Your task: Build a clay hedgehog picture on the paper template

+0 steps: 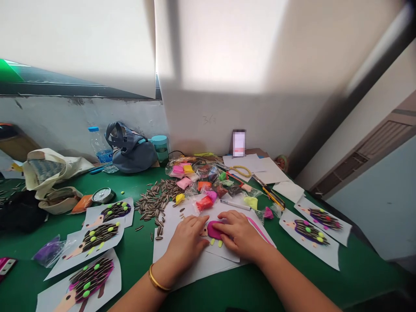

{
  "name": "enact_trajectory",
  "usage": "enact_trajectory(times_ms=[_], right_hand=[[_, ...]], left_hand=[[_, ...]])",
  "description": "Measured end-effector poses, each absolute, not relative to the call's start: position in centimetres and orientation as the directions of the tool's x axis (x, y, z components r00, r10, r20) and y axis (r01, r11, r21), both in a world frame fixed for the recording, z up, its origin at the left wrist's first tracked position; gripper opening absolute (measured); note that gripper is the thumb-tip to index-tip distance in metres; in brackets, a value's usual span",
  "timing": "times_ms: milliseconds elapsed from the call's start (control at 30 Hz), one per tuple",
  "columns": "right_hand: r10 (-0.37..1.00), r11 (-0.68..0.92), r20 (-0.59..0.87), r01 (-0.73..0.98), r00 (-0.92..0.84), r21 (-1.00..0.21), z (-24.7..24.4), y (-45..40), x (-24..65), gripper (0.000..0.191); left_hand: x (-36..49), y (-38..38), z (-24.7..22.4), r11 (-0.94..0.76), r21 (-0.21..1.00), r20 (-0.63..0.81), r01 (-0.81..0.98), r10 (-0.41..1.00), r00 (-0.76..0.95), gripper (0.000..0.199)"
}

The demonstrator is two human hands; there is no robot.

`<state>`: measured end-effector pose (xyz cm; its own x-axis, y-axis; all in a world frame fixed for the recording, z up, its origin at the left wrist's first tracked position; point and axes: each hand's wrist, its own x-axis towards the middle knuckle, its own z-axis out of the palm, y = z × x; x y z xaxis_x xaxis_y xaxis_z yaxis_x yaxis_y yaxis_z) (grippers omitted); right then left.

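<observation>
Between my hands lies a magenta clay hedgehog body (pixel 213 229) on a small white paper, with a tan head (pixel 204 232) at its left and two yellow-green clay legs (pixel 216 242) below. My left hand (pixel 186 240) rests on the paper at the head's side, fingers stretched out and partly covering the head. My right hand (pixel 238 234) is spread from the right, its fingertips touching the magenta clay. A gold bangle (pixel 156 279) circles my left wrist. A magenta clay strip (pixel 260 230) lies on the paper beyond my right hand.
Sunflower seeds (pixel 157 197) are heaped left of the papers. Behind are bagged coloured clays (pixel 204 203), a pen (pixel 235 205), yellow-handled scissors (pixel 242 171) and a utility knife (pixel 273 197). Seed-covered hedgehog pictures (pixel 100 236) lie left, others (pixel 308 234) right. A phone (pixel 239 143) leans on the wall.
</observation>
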<state>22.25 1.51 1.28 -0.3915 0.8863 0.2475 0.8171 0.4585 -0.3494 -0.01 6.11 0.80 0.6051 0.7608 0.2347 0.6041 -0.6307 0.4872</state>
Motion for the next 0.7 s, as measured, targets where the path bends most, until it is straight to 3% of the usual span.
enact_trajectory(times_ms=[467,700], right_hand=[[0.879,0.463,0.264,0.840,-0.396,-0.283,1.4,1.9,20.8,0.026],[0.870,0.480,0.271,0.834,-0.413,-0.270,1.2,1.9,20.5,0.029]], left_hand=[[-0.2,6.5,0.4,-0.612,0.494,0.184,0.618,0.768,0.613,0.067],[-0.2,6.5,0.2,-0.602,0.492,0.185,0.628,0.778,0.601,0.065]])
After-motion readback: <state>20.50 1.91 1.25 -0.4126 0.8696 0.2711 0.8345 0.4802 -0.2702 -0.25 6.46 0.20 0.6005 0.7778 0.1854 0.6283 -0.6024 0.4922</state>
